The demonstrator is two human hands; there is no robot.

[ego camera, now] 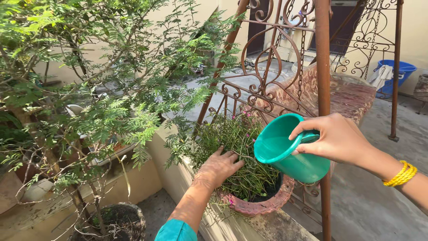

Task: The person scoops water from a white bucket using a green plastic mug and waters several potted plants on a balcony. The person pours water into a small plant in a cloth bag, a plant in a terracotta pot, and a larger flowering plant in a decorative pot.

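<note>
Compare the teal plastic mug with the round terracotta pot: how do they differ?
The teal plastic mug is smooth, tilted and held up by the right hand; the round terracotta pot is rough, upright and rests on the ledge. The mug looks empty; the pot holds a trailing green plant, which the left hand touches.

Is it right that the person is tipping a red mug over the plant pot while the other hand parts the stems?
Not quite. The mug is green, not red, as the head view shows. The right hand does tip it over the plant pot while the left hand parts the stems.
</note>
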